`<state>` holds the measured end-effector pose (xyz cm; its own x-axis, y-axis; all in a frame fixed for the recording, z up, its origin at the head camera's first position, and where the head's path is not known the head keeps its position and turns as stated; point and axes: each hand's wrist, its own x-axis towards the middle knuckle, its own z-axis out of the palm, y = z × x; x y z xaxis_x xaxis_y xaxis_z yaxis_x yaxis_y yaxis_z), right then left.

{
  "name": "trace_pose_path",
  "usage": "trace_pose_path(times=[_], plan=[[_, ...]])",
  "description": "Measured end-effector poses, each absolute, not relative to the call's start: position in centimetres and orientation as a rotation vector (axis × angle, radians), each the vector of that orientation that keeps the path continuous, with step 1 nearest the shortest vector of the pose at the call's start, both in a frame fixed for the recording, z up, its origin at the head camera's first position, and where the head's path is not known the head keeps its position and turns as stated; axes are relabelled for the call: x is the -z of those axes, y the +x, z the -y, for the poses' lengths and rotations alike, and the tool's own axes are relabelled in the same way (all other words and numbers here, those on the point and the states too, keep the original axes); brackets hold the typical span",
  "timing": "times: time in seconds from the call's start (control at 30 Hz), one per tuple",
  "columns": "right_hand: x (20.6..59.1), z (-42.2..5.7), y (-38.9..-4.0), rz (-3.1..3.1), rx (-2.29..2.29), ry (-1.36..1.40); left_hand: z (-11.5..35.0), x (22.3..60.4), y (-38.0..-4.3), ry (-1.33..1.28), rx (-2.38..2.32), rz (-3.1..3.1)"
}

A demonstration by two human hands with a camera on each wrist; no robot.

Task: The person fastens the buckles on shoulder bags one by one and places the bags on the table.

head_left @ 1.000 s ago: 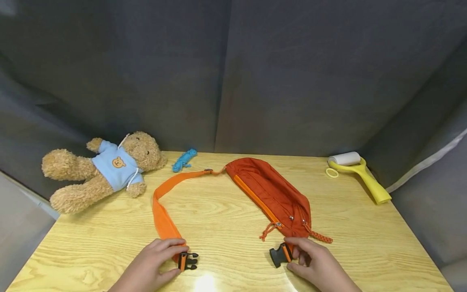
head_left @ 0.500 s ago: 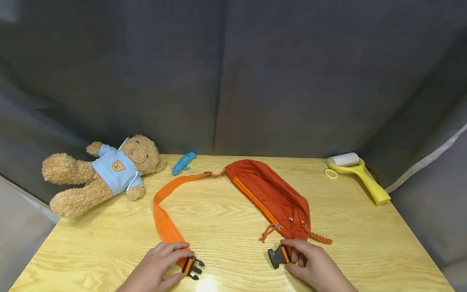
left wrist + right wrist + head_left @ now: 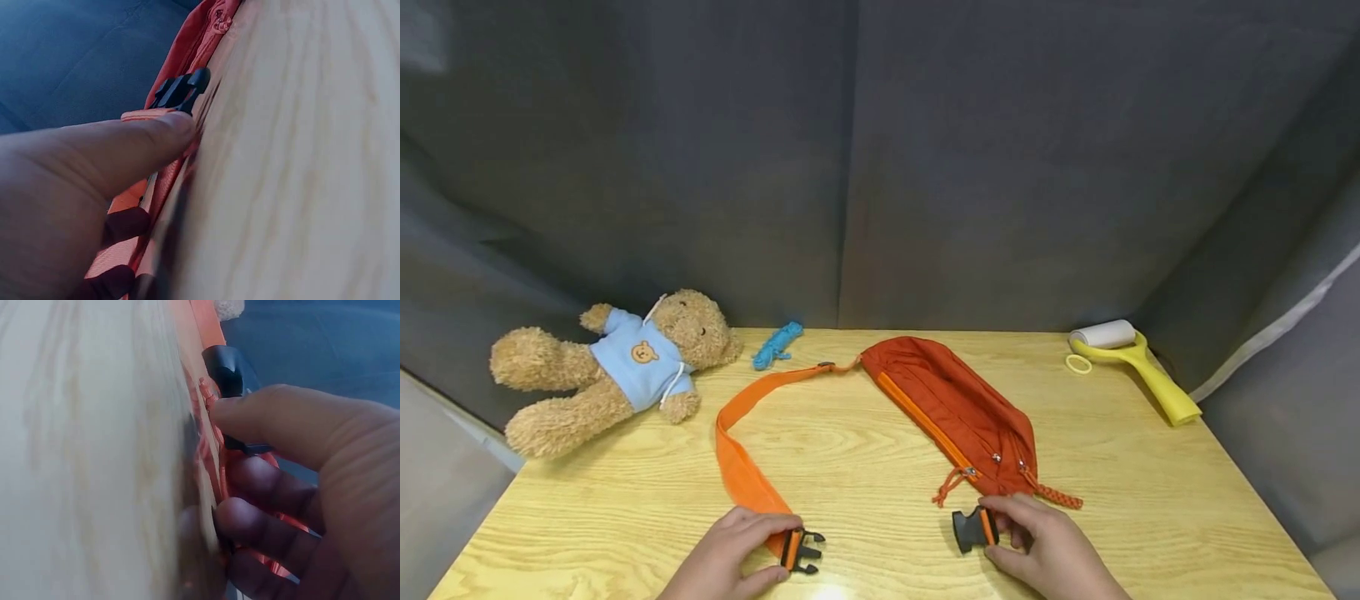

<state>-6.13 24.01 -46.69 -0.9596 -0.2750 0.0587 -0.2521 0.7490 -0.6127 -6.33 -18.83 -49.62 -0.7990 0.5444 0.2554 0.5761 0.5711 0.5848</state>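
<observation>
A red waist bag [image 3: 951,412] lies on the wooden table with its orange strap [image 3: 741,467] curving out to the left. At the strap's end my left hand [image 3: 730,554] pinches the black pronged buckle half [image 3: 805,550] between thumb and fingers. The prongs point right, and in the left wrist view the thumb presses on this buckle half [image 3: 178,92]. My right hand [image 3: 1045,546] grips the black socket buckle half [image 3: 968,530] by the bag's lower end, its mouth facing left. A gap of bare table separates the two halves.
A teddy bear [image 3: 643,354] in a blue top lies at the left. Behind the strap is a blue cord bundle [image 3: 777,345]. A yellow-handled roller [image 3: 1150,379] with a white roll and a yellow ring [image 3: 1078,364] sit at the back right. Dark cloth [image 3: 970,167] walls the back.
My left hand has moved a little to the right with the pronged buckle half, bringing it nearer the socket half. My right hand has barely moved. The whole head view has shifted slightly.
</observation>
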Motion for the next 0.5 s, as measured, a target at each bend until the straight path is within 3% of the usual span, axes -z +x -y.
trace_pose_path(times=[0.2,0.5], plan=[[46.65,-23.41,-6.09,-2.916,1.016,-0.336,18.66,49.43,-6.20,-0.930,1.089,2.778],[47.03,-22.96,-5.95,-2.938,1.158,-0.469,17.87,49.31,-6.45,-0.823,1.114,2.855]])
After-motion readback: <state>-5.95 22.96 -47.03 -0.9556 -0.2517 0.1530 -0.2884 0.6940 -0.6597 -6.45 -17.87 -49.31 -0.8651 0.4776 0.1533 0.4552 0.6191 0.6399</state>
